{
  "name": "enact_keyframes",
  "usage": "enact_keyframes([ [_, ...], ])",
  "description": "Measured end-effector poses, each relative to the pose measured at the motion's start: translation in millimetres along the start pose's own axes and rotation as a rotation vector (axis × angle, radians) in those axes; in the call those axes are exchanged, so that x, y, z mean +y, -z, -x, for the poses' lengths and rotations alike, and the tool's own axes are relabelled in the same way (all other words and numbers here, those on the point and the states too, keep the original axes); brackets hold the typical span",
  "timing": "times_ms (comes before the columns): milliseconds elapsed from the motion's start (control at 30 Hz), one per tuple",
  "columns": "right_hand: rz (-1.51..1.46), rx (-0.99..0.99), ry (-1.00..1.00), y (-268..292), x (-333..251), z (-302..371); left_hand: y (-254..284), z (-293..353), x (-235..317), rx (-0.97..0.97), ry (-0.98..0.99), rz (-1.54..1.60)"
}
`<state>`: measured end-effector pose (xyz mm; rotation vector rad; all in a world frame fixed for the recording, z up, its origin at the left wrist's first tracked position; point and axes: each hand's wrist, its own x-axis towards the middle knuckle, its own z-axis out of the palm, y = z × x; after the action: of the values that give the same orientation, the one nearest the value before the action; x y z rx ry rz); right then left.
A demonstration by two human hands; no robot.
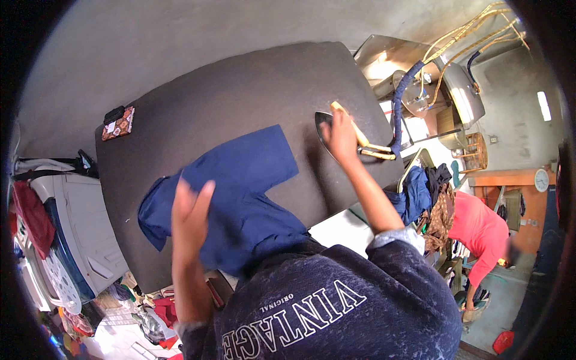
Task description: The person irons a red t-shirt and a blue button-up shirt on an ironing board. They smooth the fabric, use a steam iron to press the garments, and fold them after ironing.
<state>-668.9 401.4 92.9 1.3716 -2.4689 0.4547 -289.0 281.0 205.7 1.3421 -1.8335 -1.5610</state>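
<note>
A navy blue garment (240, 157) lies spread on the dark grey padded ironing table (264, 78), one wide leg or sleeve laid flat toward the right. Its near part hangs toward my body and is creased. My left hand (193, 210), blurred by motion, is over the garment's left part with thumb and fingers apart. To the right of the cloth, my right hand (342, 137) is wrapped round the yellow handle of an iron (322, 123). The iron's dark pointed plate rests on the table, apart from the garment. Its yellow tubing runs off to the right.
A blue-wrapped hose (401, 99) rises beyond the table's right edge. A small patterned box (119, 124) sits at the far left corner. Piled clothes (418, 191) stand at the right, near a bending person in red (480, 225). A white cabinet (90, 225) is at the left.
</note>
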Motion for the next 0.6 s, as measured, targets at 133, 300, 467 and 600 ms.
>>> enact_keyframes([
  [133, -1.098, -0.820, -0.172, -7.6, -91.7, 90.6, -47.5, -113.1, 6.8, -0.043, -0.472, 0.316],
  [300, -1.106, -1.067, -0.391, -8.5, -134.3, 164.9, 28.4, -161.6, -67.0, 0.049, -0.220, -0.830],
  [467, -0.857, -0.958, -0.137, 3.3, -160.0, 178.8, 70.8, -136.0, -94.5, -0.304, 0.230, -1.011],
  [600, -0.680, -0.699, -0.099, 22.5, -184.7, 165.7, 95.8, -112.2, -97.0, -0.371, 0.056, -1.004],
])
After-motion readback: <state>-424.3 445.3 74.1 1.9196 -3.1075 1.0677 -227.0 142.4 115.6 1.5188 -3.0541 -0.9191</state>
